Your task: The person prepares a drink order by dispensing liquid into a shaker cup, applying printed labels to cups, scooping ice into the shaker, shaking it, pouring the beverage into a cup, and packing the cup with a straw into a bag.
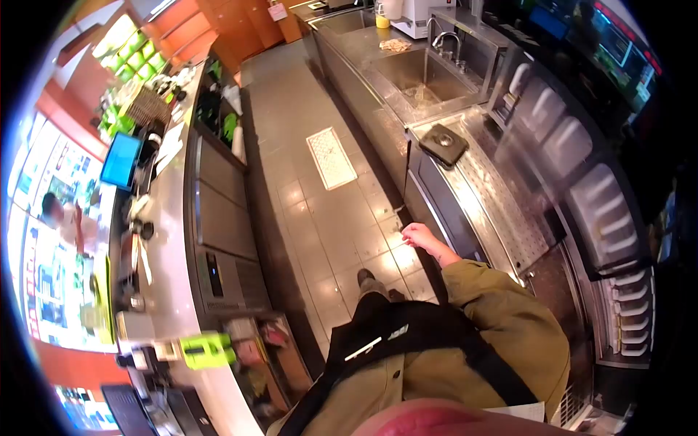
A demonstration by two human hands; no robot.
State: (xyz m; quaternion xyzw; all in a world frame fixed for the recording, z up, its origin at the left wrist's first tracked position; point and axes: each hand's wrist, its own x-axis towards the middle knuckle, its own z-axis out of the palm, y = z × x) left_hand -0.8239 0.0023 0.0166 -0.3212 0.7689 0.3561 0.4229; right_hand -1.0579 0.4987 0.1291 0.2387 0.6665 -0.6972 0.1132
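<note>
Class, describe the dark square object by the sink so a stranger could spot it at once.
Find the metal sink beyond the person's right hand. Between them, at the sink end of the shiny worktop, lies the dark square object. Its blackish, squarish body sets it apart from the silvery sink and worktop.

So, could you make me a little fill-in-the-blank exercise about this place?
The camera wearer's one visible hand is the ____ one.
Water would reach the sink through the curved metal ____.
The lit screen on the left counter glows ____.
A pale rectangular panel shows on the tiled ____.

Missing words: right; faucet; blue; floor.
</note>
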